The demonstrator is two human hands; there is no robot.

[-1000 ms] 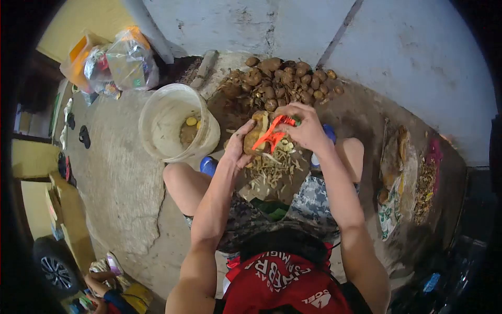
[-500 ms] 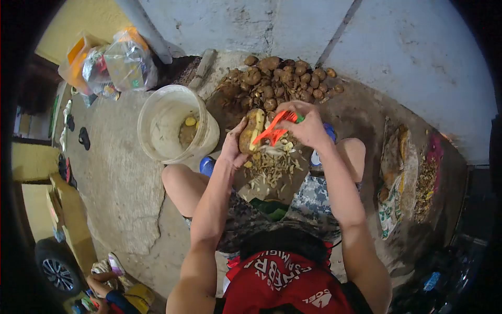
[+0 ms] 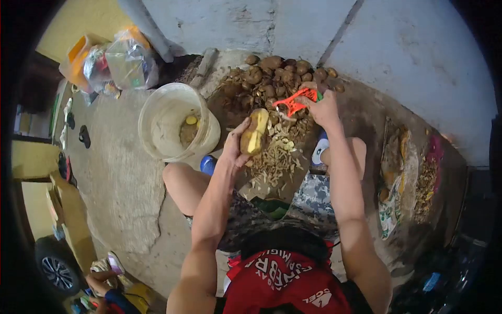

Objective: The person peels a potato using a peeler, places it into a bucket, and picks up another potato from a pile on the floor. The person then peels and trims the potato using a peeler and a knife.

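Note:
My left hand is wrapped round a large, partly peeled potato, its yellow flesh bare in strips and brown skin left elsewhere. My right hand grips an orange peeler with a green part at the grip. The peeler is held up to the right of the potato, apart from it. Below both hands lies a heap of peelings on the floor between my feet. A pile of unpeeled brown potatoes lies just beyond, against the wall.
A white bucket with a few peeled potatoes at its bottom stands to the left. Plastic bags are at the back left. A sack with scraps lies at right. Another person is at the lower left, near a wheel.
The peeler in my right hand has moved off the potato, up and to the right. My left hand keeps the potato in about the same place, with more yellow flesh facing up.

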